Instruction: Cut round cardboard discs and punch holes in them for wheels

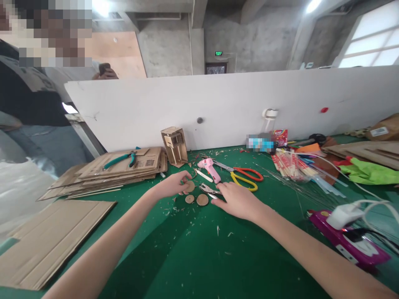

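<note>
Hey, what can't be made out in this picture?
All in the head view:
Metal tool: handle ends hidden by the right hand; grip unclear.
Farthest cardboard disc: partly covered by the left hand.
Cardboard sheet: cut off by the left edge.
Blue item: blurred by pixelation.

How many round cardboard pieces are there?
3: one disc by the left hand, a smaller disc lower in the picture, and another disc to its right. More could be hidden.
</note>
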`<state>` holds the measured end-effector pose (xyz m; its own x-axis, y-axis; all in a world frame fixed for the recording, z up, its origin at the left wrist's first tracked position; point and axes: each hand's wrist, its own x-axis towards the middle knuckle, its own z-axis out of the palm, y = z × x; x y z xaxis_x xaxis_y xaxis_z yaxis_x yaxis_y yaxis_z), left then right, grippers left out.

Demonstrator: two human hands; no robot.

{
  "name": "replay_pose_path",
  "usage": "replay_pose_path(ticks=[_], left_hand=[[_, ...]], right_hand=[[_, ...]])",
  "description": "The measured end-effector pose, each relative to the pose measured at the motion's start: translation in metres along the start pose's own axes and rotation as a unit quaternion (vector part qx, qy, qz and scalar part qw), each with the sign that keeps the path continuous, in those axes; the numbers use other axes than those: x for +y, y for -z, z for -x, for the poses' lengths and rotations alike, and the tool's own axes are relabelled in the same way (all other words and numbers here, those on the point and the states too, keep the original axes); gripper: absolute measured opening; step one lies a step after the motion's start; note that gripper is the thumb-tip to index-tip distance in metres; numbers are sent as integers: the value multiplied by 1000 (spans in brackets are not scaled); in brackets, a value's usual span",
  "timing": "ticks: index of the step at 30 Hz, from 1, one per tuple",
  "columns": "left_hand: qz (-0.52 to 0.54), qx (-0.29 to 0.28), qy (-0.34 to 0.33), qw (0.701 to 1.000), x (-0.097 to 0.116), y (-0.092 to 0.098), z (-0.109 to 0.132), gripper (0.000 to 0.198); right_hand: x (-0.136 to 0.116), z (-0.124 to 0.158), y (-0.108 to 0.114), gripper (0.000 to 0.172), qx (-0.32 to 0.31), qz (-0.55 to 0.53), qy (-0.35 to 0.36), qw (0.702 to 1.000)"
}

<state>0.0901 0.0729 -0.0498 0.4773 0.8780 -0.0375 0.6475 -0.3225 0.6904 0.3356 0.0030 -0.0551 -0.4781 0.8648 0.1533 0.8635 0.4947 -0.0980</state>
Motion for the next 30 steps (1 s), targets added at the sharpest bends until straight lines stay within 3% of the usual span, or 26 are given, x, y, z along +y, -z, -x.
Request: replay_pose_path(ticks=[7, 13, 16, 19, 21, 24, 26, 28, 30], left_hand=[[-56, 35, -19, 998, 2, -14, 20, 28], [-112, 32, -26, 993, -2, -21, 27, 37], [-135, 18, -33, 990, 2, -19, 32, 47], [-170, -6, -85, 982, 9, -18, 38, 48], [-183, -18, -110, 977, 11, -19, 39, 35], [-186, -19, -123, 975, 10, -22, 39, 27], [-188, -12, -133, 973, 8, -24, 37, 25], [-182, -1, -140, 973, 6, -24, 35, 24], [-168, 17, -138, 976, 3, -24, 33, 26]], right_hand=[[0, -2, -13, 19, 12, 88, -53, 995], [-1, -1, -17, 32, 60, 97, -88, 990], [2, -2, -22, 30, 89, 40, -102, 990], [3, -6, -25, 21, 113, -143, -124, 975], [1, -8, -23, 20, 88, -319, -134, 934], [-6, -9, -18, 25, -8, -550, -163, 819], [-10, -8, -15, 27, -53, -635, -184, 748], [-12, -7, -15, 32, -63, -672, -189, 713], [-11, -7, -17, 39, -62, -669, -187, 717]])
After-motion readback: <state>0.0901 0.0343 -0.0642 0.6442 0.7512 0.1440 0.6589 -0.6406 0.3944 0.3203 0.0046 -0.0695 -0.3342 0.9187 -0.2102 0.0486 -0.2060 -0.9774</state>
